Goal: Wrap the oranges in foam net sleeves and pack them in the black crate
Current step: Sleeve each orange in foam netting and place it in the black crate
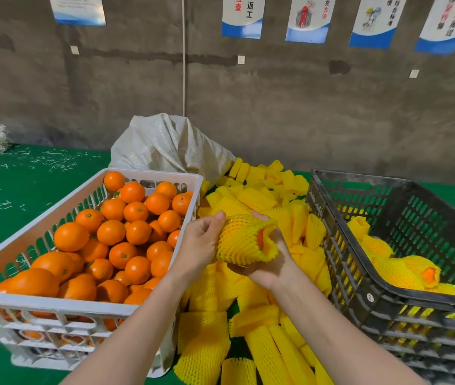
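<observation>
Gripping one sleeved orange [245, 240], left hand [201, 243] and right hand [270, 270] curl fingers round it; white crate [54, 304] at left holds bare oranges [120, 232], black crate [387, 284] at right wrapped oranges [412, 270].

Foam net sleeves [251, 323]: soft, ribbed, matt. White crate [54, 304] & black crate [404, 295]: slotted plastic, black one dusty. Oranges [109, 232] glossy. Sack [170, 145] woven. Wall [304, 107] rough concrete.

Yellow net sleeves [248, 273], orange oranges [126, 232], white crate [54, 304], black crate [404, 298], green floor [26, 184]
</observation>
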